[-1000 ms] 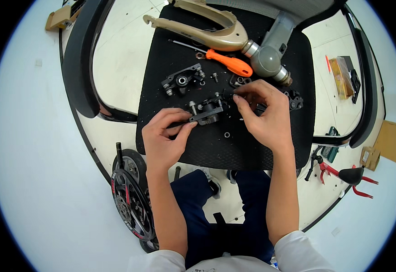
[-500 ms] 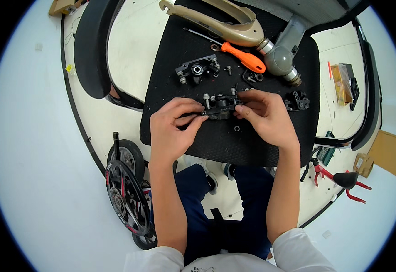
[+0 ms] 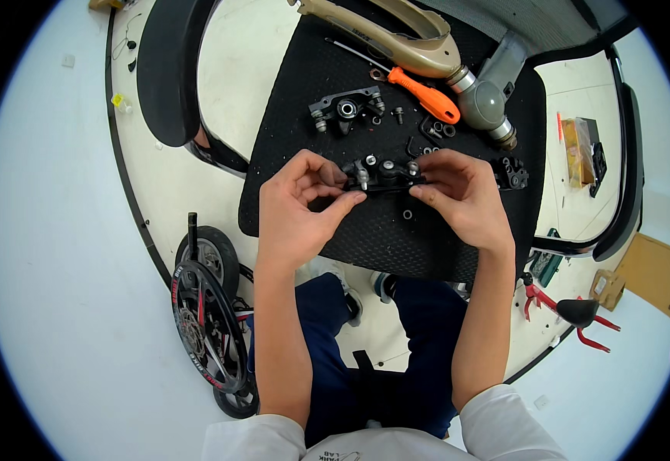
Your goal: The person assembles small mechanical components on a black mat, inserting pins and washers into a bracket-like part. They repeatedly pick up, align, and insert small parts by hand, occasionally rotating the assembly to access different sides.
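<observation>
A black bicycle brake caliper [image 3: 385,175] with silver bolts is held level between my hands, over the black mesh seat [image 3: 396,253] of a chair. My left hand [image 3: 298,211] pinches its left end between thumb and fingers. At the other end, my right hand [image 3: 464,201] grips it the same way, its fingertips partly hidden. Just below the caliper lies a small ring washer [image 3: 407,215]. Beyond my hands is a second black caliper [image 3: 347,107], with a small bolt [image 3: 398,115] beside it. Another black part [image 3: 513,174] lies right of my right hand.
An orange-handled screwdriver [image 3: 427,97] rests beside a beige bicycle fork [image 3: 404,50] and a grey tube joint [image 3: 481,106]. Hex keys [image 3: 429,128] and several washers lie nearby. Armrests [image 3: 167,77] flank the seat. Small wheels [image 3: 208,323] stand left; a red frame part [image 3: 550,298] is right.
The caliper has been turned in my fingers, so more of its bolted face shows. My left fingers have shifted their hold along its end. The whole view has moved slightly.
</observation>
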`<state>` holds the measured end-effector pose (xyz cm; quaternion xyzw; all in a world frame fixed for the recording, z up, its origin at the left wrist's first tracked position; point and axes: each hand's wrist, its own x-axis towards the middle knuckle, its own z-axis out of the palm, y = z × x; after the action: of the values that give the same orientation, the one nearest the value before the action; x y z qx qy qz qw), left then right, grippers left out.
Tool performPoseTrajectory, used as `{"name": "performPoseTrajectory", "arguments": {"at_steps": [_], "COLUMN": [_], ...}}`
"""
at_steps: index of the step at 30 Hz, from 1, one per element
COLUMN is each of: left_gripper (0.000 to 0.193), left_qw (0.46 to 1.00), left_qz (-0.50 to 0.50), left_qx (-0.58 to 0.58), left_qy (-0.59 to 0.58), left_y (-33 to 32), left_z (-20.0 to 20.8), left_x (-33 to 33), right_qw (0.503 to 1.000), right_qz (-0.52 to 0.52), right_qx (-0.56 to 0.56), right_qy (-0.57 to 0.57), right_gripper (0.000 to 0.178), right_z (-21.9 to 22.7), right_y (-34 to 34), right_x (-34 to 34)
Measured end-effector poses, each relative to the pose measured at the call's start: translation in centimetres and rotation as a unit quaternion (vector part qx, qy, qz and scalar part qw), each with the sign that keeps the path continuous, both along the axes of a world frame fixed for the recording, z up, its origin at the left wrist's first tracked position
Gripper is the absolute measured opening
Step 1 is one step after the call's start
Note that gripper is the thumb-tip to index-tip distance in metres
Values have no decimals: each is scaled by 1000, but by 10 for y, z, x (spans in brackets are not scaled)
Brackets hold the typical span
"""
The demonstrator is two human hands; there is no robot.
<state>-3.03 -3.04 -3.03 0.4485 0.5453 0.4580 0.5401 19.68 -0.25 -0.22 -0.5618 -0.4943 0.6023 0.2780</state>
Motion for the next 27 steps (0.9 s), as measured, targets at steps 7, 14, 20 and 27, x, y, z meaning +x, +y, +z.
{"name": "performPoseTrajectory", "arguments": {"at_steps": [7, 14, 20, 27], "left_gripper": [29, 31, 26, 24], "left_qw": [997, 996, 998, 1000], "left_qz": [14, 7, 37, 16], "left_qx": [63, 16, -45, -18], "left_qy": [50, 91, 15, 19], "left_y": [3, 6, 9, 8], "left_z": [-7, 0, 7, 1], "left_x": [7, 10, 16, 17], "right_qw": [999, 998, 999, 998], "right_qz": [-9, -19, -29, -17], "right_qx": [41, 43, 8, 28], "right_qy": [-22, -43, -27, -46], "right_gripper": [26, 26, 29, 29], "right_z": [-6, -5, -5, -4], "right_y": [4, 7, 10, 9], "right_x": [-5, -5, 3, 4]}}
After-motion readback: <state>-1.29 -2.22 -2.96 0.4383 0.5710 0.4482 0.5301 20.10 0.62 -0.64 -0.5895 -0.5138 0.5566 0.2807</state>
